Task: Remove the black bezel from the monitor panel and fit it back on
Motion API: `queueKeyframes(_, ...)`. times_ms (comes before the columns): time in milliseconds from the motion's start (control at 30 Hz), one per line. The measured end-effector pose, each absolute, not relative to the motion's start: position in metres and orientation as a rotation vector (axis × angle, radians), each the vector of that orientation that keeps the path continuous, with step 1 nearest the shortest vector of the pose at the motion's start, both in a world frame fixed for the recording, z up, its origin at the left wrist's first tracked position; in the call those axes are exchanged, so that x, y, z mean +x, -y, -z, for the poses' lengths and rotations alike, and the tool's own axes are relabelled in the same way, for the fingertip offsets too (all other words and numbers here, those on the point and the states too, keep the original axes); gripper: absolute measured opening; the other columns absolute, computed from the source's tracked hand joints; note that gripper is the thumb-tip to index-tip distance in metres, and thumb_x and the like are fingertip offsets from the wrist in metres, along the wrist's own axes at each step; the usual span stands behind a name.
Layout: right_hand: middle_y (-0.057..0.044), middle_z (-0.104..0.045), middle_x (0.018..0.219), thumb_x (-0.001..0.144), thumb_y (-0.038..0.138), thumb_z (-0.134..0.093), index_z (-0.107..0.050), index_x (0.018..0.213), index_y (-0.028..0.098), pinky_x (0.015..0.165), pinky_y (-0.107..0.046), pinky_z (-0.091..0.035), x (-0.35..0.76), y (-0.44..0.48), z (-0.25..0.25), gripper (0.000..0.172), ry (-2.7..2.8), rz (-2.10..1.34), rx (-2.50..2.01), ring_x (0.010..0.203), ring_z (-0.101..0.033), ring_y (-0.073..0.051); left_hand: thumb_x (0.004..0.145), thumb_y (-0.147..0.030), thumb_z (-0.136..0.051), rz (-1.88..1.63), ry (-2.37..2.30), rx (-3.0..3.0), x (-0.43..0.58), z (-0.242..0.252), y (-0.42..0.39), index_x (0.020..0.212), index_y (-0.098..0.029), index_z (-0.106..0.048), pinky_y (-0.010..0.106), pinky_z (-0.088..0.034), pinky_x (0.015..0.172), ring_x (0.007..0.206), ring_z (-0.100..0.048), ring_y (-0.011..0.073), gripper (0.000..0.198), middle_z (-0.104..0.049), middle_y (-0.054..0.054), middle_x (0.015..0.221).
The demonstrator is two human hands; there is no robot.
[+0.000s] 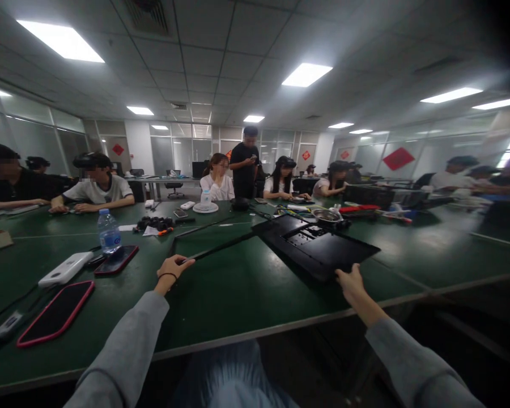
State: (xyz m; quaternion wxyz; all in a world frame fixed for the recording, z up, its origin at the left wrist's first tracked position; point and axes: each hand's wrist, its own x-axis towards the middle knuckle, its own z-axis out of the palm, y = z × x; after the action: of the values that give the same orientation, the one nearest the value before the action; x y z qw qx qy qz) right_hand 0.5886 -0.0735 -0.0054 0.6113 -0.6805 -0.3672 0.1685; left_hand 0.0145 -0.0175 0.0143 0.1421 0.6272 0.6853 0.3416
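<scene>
My left hand (172, 273), with a dark band at the wrist, is closed on the near corner of a thin black rectangular frame (225, 245). The frame looks like a screen bezel and stretches away over the green table. On the right, my right hand (353, 286) grips the near edge of a black plastic panel (344, 249) between thumb and fingers. This panel resembles a monitor's back cover, with a cut-out recess around its middle. Its far left corner meets or overlaps the end of the frame; I cannot tell whether they are joined.
Left on the green table (233, 314) are a water bottle (109, 232), a white power bank (66, 269) and two red-edged phones, one nearer (55, 314), one farther (117, 260). Beyond the panel lie a metal bowl (327, 215) and cables. Several people sit around; one stands (244, 164).
</scene>
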Motion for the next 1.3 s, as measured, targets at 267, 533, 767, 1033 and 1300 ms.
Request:
queueKeyframes(267, -0.005, -0.071, 0.105, 0.070, 0.017, -0.062, -0.014, 0.161, 0.029, 0.074, -0.031, -0.060, 0.535, 0.024, 0.008, 0.104, 0.819, -0.870, -1.450, 0.084, -0.070, -0.020, 0.061, -0.071, -0.072, -1.371, -1.794, 1.592, 0.006, 0.004, -0.020, 0.090, -0.021, -0.073, 0.039, -0.054, 0.088, 0.097, -0.069, 0.0268, 0.058, -0.076, 0.009, 0.098)
queueKeyframes(533, -0.004, -0.074, 0.108, 0.072, 0.019, -0.070, -0.041, 0.152, 0.027, 0.088, -0.038, -0.056, 0.520, -0.054, -0.001, 0.085, 1.250, -1.303, -1.377, 0.093, -0.071, -0.021, 0.068, -0.069, -0.070, -1.410, -1.893, 1.876, -0.002, 0.008, -0.029, 0.089, -0.025, -0.071, 0.041, -0.051, 0.091, 0.099, -0.064, 0.0267, 0.048, -0.071, 0.006, 0.096)
queueKeyframes(767, -0.009, -0.071, 0.116, 0.077, 0.037, -0.068, -0.067, 0.115, 0.020, 0.105, -0.040, -0.045, 0.510, -0.115, 0.019, 0.042, 1.261, -0.920, -1.331, 0.118, -0.062, -0.025, 0.072, -0.060, -0.073, -1.269, -2.021, 2.049, -0.004, 0.013, -0.029, 0.083, -0.027, -0.070, 0.041, -0.049, 0.090, 0.097, -0.063, 0.0259, 0.035, -0.071, 0.003, 0.092)
queueKeyframes(1033, -0.011, -0.072, 0.111, 0.074, 0.070, -0.063, -0.071, 0.104, 0.022, 0.094, -0.041, -0.053, 0.520, -0.119, 0.017, 0.057, 1.269, -0.883, -1.280, 0.108, -0.066, -0.029, 0.075, -0.062, -0.072, -1.120, -2.053, 2.234, 0.013, 0.011, -0.032, 0.083, -0.025, -0.070, 0.044, -0.040, 0.095, 0.101, -0.062, 0.0261, 0.038, -0.074, 0.003, 0.096)
queueKeyframes(1300, -0.013, -0.067, 0.124, 0.078, 0.043, -0.060, -0.061, 0.128, 0.020, 0.105, -0.052, -0.044, 0.530, -0.128, 0.038, 0.055, 1.609, -0.378, -1.309, 0.118, -0.060, -0.031, 0.076, -0.062, -0.071, -0.939, -2.012, 2.250, 0.022, 0.010, -0.027, 0.087, -0.027, -0.072, 0.046, -0.037, 0.097, 0.104, -0.060, 0.0249, 0.037, -0.074, 0.001, 0.100)
